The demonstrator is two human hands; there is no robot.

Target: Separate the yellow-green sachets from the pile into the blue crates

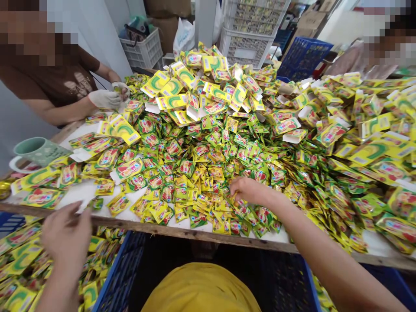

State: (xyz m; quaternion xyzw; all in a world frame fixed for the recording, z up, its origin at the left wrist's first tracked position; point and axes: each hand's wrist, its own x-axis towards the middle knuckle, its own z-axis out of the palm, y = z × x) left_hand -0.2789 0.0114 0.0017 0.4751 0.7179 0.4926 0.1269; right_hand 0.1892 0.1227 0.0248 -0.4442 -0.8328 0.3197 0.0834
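Note:
A big heap of small yellow-green sachets (195, 173) and flat yellow cartons (172, 102) covers the white table (81, 190). My right hand (247, 190) reaches forward into the sachets near the front middle, fingers curled down on them; whether it grips any cannot be told. My left hand (66, 236) hovers at the table's front left edge, fingers touching a white flat carton (81, 207), blurred. Below it lies a crate of filled yellow cartons (19, 260).
A person in brown with white gloves (104, 99) works at the far left; another person sits at the far right. A green mug (37, 151) stands at the left. White baskets (247, 30) and a blue crate (302, 56) stand behind. An empty blue crate (123, 268) sits below.

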